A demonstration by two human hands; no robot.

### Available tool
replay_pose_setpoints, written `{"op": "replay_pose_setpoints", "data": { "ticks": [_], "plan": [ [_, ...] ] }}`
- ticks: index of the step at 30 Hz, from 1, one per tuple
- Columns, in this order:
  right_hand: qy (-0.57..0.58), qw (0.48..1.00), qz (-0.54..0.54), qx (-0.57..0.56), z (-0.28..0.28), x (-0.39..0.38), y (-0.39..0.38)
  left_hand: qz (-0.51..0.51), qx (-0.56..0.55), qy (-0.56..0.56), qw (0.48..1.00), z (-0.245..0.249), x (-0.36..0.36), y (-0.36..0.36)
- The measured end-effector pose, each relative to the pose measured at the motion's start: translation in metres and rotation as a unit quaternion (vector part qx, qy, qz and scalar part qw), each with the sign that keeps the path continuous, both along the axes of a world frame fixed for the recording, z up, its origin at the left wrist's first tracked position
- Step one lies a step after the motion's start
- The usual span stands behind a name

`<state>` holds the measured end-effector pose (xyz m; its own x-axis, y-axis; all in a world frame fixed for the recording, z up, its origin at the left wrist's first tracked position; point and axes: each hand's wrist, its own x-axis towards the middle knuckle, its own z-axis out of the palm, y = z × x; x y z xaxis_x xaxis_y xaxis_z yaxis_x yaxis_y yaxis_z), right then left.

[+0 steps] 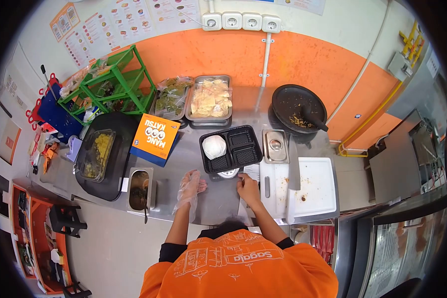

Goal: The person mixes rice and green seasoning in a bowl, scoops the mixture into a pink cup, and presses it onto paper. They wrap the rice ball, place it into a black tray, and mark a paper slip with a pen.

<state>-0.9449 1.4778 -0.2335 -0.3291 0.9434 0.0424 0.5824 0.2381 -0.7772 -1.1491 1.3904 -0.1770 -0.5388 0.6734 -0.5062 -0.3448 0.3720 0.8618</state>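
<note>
A black compartment tray (236,157) rests on a kitchen scale (228,174), whose white front edge shows below it. In the tray's left compartment lies a round white mound (214,147), like moulded rice. My left hand (189,186), in a clear plastic glove, is open just left of the scale, fingers stretched and holding nothing. Bare and curled, my right hand (248,189) is closed at the scale's right front edge, a fingertip close to it. Nothing shows inside its fingers.
Right of the tray are a lidded steel container (275,147), a white cutting board (315,186) with a long knife (294,164), and a stone mortar (285,107) with pestle. Left are an orange box (155,139), a steel pan (141,188) and a clear food container (98,156).
</note>
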Motion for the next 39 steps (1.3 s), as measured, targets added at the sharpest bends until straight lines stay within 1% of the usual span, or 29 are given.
{"op": "replay_pose_setpoints", "data": {
  "ticks": [4,7,8,10,11,13,14,16,17,19,22,25,27,28,31,32,39],
  "plan": [
    [0.012,0.998,0.054,0.021,0.010,-0.003,0.001,-0.018,0.008,0.006,1.000,-0.012,0.000,0.014],
    [-0.077,0.992,0.084,0.062,0.026,-0.008,-0.010,-0.012,0.009,0.031,0.999,-0.010,0.002,0.024],
    [-0.095,0.990,0.090,0.050,0.028,-0.009,-0.012,-0.007,0.008,0.043,0.999,-0.004,0.006,0.028],
    [-0.131,0.986,0.101,0.024,0.031,-0.011,-0.013,-0.047,-0.038,0.148,0.987,0.011,0.012,0.037],
    [-0.123,0.987,0.097,0.024,0.032,-0.010,-0.014,-0.069,-0.061,0.199,0.976,0.016,0.013,0.041],
    [-0.110,0.990,0.087,0.028,0.032,-0.007,-0.012,0.003,-0.001,0.083,0.997,-0.003,0.004,0.054],
    [-0.110,0.990,0.086,0.029,0.031,-0.006,-0.012,0.041,0.030,0.024,0.998,-0.012,0.000,0.057],
    [-0.108,0.990,0.082,0.033,0.030,-0.007,-0.011,0.023,0.045,0.023,0.998,-0.022,-0.008,0.057],
    [-0.121,0.989,0.081,0.018,0.031,-0.008,-0.011,0.015,0.055,0.023,0.998,-0.024,-0.010,0.058],
    [-0.144,0.986,0.081,-0.011,0.036,-0.012,-0.011,0.001,0.023,0.014,1.000,-0.022,-0.011,0.057],
    [-0.151,0.985,0.087,-0.007,0.043,-0.007,-0.006,-0.014,-0.009,0.014,1.000,-0.011,-0.008,0.054],
    [-0.068,0.992,0.099,0.034,0.020,0.008,-0.004,-0.018,-0.020,0.030,0.999,-0.002,-0.001,0.053],
    [-0.004,0.999,0.051,0.010,0.012,0.019,-0.003,-0.021,-0.022,0.041,0.999,-0.001,0.000,0.052],
    [0.027,0.999,0.026,-0.004,0.017,0.024,-0.002,-0.026,-0.021,0.045,0.998,-0.001,-0.001,0.051],
    [0.085,0.995,-0.048,0.013,0.030,0.035,0.008,-0.037,-0.022,0.050,0.998,-0.001,-0.002,0.052],
    [0.102,0.993,-0.049,0.028,0.030,0.037,0.012,-0.041,-0.022,0.050,0.998,-0.001,-0.002,0.053],
    [0.108,0.988,-0.114,0.014,0.043,0.039,0.018,-0.040,-0.029,0.051,0.997,-0.006,0.001,0.053]
  ]
}}
